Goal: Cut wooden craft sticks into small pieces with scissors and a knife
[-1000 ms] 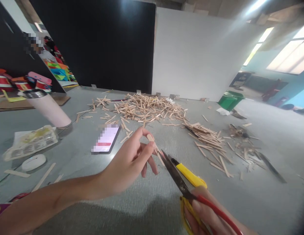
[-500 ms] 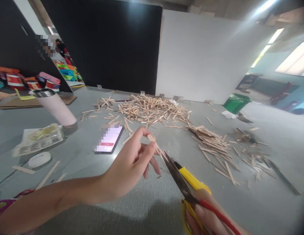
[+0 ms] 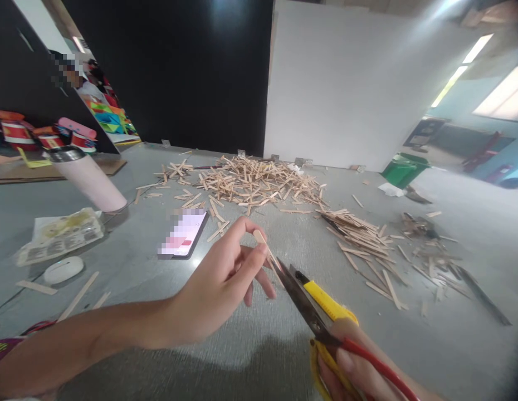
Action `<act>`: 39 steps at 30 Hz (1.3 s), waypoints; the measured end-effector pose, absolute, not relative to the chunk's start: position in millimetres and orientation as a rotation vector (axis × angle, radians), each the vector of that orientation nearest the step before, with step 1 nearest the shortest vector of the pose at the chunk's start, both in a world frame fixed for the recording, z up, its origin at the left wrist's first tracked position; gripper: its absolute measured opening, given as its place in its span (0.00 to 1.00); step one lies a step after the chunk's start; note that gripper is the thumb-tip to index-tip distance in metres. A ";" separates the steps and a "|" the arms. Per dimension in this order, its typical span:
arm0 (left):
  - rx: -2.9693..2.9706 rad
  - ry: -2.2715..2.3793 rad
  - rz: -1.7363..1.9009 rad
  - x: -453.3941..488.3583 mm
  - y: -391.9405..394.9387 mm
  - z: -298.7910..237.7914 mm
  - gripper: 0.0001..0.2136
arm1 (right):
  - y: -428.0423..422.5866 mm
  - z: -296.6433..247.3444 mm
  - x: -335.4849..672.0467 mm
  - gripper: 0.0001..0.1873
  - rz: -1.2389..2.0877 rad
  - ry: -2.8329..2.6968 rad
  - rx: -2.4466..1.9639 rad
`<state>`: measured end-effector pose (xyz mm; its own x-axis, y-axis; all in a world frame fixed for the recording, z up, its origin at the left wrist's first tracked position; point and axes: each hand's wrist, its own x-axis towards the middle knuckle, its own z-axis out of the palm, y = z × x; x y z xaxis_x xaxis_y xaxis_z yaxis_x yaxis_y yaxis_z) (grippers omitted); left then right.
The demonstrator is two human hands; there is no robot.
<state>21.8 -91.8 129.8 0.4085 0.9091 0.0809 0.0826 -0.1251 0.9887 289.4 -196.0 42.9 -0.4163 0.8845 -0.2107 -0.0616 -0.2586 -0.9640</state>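
Observation:
My left hand (image 3: 225,278) pinches a thin wooden craft stick (image 3: 259,236) between thumb and forefinger, the other fingers loosely curled. The stick slants down to the right, and its lower part meets the blades of the scissors (image 3: 303,306). Red and yellow handles of these scissors sit in my right hand (image 3: 346,351), partly out of frame. Their blade tips look slightly parted around or beside the stick; I cannot tell which. Alongside the blades lies a yellow utility knife (image 3: 326,298), its back end at my right fingers. Whether that hand also grips it is unclear.
A heap of craft sticks (image 3: 259,181) lies ahead, with a neater pile (image 3: 359,234) to its right. On the left are a phone (image 3: 184,234), a pink bottle (image 3: 89,181), a white mouse (image 3: 63,270) and a plastic tray (image 3: 60,236). A green bin (image 3: 403,170) stands far right.
The tabletop things have shifted slightly up and left in view. Both hands keep nearly the same pose. The scissor blades look a little more parted at the stick.

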 end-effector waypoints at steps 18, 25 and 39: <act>1.542 0.850 0.870 20.2 -85.8 129.9 0.14 | -63.2 42.4 363.8 0.17 0.122 -2.249 -2.381; 1.954 0.746 1.160 20.1 -83.9 135.0 0.03 | -61.1 39.8 371.9 0.14 0.188 -2.332 -2.307; 3.178 0.246 1.365 3.2 -102.0 151.4 0.16 | -59.6 36.3 374.1 0.15 0.222 -2.249 -2.400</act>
